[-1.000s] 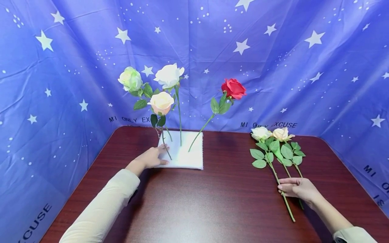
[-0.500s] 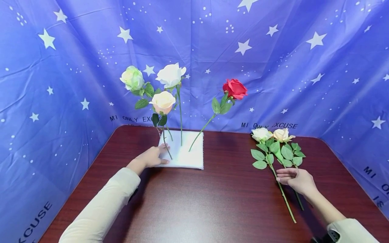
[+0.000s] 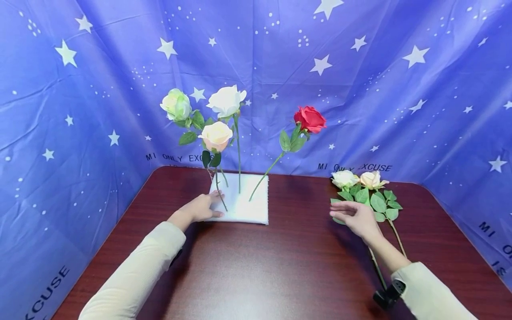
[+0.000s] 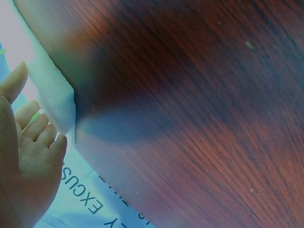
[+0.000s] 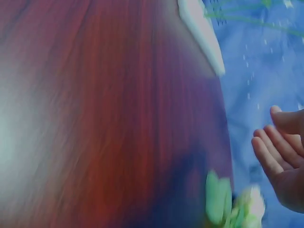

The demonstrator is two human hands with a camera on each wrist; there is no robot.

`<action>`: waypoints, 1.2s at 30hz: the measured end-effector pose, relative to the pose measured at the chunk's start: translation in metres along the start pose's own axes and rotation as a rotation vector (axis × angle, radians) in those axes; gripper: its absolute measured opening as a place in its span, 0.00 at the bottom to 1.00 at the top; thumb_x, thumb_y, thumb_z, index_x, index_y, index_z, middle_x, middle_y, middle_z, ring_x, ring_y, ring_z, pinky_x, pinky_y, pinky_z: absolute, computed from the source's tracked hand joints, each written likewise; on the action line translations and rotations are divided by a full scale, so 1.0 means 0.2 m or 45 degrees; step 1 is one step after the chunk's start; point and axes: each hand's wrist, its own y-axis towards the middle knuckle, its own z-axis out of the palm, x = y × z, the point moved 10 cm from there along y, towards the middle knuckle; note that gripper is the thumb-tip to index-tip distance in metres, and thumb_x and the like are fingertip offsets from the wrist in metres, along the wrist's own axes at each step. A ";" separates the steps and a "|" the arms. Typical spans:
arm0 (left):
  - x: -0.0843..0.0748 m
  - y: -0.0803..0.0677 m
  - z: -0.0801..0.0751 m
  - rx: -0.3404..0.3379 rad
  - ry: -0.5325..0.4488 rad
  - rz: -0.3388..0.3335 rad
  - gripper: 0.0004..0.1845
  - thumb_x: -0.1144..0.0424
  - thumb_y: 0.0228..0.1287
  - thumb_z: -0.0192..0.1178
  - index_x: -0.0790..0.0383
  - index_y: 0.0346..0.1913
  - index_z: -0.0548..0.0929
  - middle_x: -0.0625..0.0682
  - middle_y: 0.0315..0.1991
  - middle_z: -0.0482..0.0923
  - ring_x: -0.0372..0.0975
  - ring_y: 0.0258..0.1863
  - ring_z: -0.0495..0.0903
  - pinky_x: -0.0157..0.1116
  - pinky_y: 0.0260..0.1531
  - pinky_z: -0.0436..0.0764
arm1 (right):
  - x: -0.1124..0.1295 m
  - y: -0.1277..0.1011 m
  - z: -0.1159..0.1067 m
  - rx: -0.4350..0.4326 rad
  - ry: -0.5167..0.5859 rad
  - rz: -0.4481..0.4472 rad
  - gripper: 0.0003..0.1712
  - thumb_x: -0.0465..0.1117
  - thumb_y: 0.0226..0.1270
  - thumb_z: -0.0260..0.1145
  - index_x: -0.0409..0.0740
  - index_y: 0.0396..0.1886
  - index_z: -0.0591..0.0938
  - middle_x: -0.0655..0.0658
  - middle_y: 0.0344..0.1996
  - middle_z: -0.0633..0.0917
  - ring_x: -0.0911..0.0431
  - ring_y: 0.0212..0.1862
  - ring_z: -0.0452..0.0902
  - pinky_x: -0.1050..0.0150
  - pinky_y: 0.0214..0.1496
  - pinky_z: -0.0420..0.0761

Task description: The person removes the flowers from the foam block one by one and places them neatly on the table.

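My left hand rests on the left edge of a white foam block, fingers spread. Four stems would exceed naming, so singly: a red rose leans right from the block, a white rose stands upright, a peach rose stands nearest my hand, and a green-white rose tilts left. My right hand hovers, holding nothing, over the leaves of loose roses. Among these are a white rose and a cream rose; my hand and forearm hide part of their stems.
Everything is on a dark red-brown wooden table. A blue curtain with white stars surrounds its back and sides. In the right wrist view, loose blooms blur at the bottom beside the table's edge.
My right hand has let go of the loose rose's stem and moved left and farther forward, over the leaves. The left hand stays on the foam block.
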 end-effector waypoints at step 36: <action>0.00 0.01 0.01 -0.015 0.019 0.035 0.36 0.51 0.59 0.64 0.65 0.67 0.70 0.65 0.69 0.64 0.55 0.70 0.65 0.50 0.68 0.67 | 0.63 0.28 0.88 0.240 0.708 -0.269 0.17 0.29 0.56 0.70 0.27 0.47 0.83 0.28 0.44 0.85 0.67 0.39 0.85 0.74 0.43 0.83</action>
